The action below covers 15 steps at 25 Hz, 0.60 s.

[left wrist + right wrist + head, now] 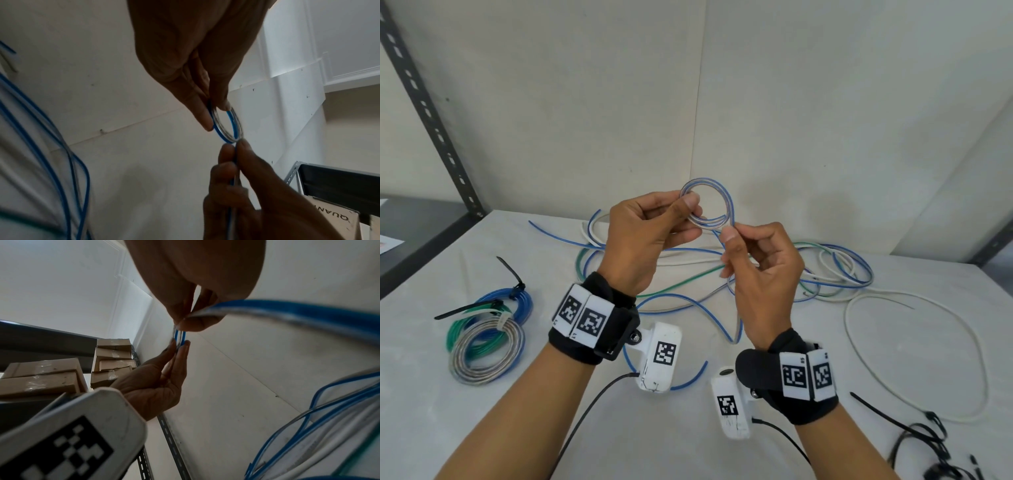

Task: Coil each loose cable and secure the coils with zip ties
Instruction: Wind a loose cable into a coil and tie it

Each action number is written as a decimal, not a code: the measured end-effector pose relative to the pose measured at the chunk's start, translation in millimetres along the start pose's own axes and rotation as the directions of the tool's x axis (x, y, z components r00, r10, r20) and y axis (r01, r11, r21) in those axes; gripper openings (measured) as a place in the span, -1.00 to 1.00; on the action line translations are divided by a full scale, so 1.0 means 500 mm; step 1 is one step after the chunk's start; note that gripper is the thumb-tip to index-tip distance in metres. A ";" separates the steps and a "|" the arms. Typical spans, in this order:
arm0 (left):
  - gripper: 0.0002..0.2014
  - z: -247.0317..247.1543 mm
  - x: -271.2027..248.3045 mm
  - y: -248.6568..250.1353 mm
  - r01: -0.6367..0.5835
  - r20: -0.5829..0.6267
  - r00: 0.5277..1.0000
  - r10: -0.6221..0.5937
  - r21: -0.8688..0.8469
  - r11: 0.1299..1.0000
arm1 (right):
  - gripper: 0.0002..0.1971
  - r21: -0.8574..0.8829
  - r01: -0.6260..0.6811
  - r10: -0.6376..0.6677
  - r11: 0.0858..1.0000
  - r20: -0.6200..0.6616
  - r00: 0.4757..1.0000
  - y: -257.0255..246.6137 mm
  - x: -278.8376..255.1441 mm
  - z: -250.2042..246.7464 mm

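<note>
head view: above the middle of the table (722, 445), the left hand (650, 236) pinches a small blue-and-clear coil (707, 205) between thumb and curled fingers. the right hand (760, 270) pinches the cable's trailing length just below the coil. loose cables (835, 270) sprawl toward the far edge; three tied coils (486, 329) lie near the left edge, black zip ties (924, 435) near the right front corner.

left wrist view: left fingertips (205, 120) clamp the coil's rim.

right wrist view: the right thumb and fingers (197, 324) are closed on the cable.
</note>
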<state>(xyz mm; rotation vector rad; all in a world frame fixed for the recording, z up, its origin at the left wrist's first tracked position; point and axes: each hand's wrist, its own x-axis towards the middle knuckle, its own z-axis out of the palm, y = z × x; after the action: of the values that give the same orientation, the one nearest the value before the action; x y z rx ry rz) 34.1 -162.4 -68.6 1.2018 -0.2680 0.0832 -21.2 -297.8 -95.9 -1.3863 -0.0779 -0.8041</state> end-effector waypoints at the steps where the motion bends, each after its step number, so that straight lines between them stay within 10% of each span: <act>1: -0.86 0.008 -0.004 -0.006 0.011 0.005 1.000 -0.011 -0.013 1.000 | -0.87 0.007 -0.011 0.011 1.000 -0.006 1.000 0.001 0.001 -0.001; 15: -0.84 0.031 -0.022 -0.039 0.151 0.116 0.982 -0.151 0.007 0.988 | -0.89 0.122 -0.113 0.126 0.986 -0.102 0.987 0.014 0.017 -0.010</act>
<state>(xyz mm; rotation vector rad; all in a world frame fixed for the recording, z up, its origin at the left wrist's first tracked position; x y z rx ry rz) 24.9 -182.8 -83.9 1.2232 -0.2772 -0.1196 -13.2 -306.2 -98.6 -1.2232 0.0432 -0.7617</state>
